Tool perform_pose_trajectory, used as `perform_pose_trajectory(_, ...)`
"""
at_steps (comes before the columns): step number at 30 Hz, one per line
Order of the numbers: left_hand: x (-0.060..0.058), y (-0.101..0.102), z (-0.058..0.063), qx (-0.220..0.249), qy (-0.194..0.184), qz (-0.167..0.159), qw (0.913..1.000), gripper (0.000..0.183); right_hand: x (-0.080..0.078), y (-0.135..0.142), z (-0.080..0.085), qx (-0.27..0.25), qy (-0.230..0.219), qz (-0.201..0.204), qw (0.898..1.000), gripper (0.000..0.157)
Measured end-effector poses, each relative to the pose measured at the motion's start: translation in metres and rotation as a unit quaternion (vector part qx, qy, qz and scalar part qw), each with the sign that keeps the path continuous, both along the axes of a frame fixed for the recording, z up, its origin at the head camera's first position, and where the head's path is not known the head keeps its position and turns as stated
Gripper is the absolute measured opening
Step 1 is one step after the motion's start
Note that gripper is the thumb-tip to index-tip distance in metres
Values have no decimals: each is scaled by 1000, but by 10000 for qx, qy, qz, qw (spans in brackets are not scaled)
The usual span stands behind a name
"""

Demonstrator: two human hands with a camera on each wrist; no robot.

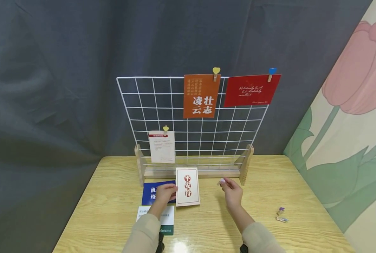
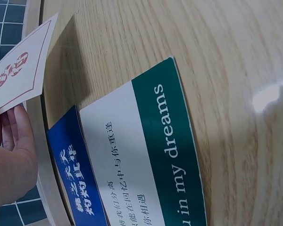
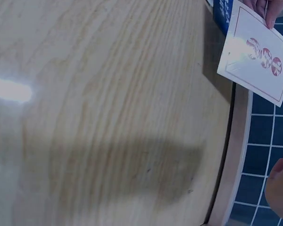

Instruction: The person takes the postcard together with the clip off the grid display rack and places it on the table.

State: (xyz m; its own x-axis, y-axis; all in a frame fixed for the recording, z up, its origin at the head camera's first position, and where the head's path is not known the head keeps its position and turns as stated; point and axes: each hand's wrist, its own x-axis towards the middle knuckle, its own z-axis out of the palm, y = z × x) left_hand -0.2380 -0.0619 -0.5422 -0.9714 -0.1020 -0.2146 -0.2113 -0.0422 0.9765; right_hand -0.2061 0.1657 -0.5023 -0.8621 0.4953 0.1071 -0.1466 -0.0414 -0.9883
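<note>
My left hand [image 1: 166,194] pinches the left edge of a white card [image 1: 192,196] with red round characters and a thin border. The card stands upright above the table, in front of the wire grid rack [image 1: 143,77]. Its tilted face also shows in the left wrist view, with the fingers [image 2: 22,125] behind its lower edge. Right of the card, my right hand [image 1: 233,194] pinches a small clothespin [image 1: 221,181] with a pale purple top. In the right wrist view only part of that hand [image 3: 280,188] shows at the edge.
An orange card [image 1: 201,88], a red card [image 1: 251,91] and a printed white card [image 1: 162,151] hang clipped on the rack. Blue [image 1: 147,196] and white-green [image 1: 168,221] cards lie at left. Two small clothespins, one purple-topped [image 1: 281,210] and one pale [image 1: 282,219], lie at right.
</note>
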Motion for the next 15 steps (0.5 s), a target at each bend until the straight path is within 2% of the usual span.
perform_pose_trajectory(5,1,2,-3,-26,4,11,10000,21,8,12,-2,-175,-594,-66,9981,24)
perform_pose_trajectory(15,4,5,-7,-70,47,-32,10000,21,35,51,-22,-20,-962,-206,9951,29)
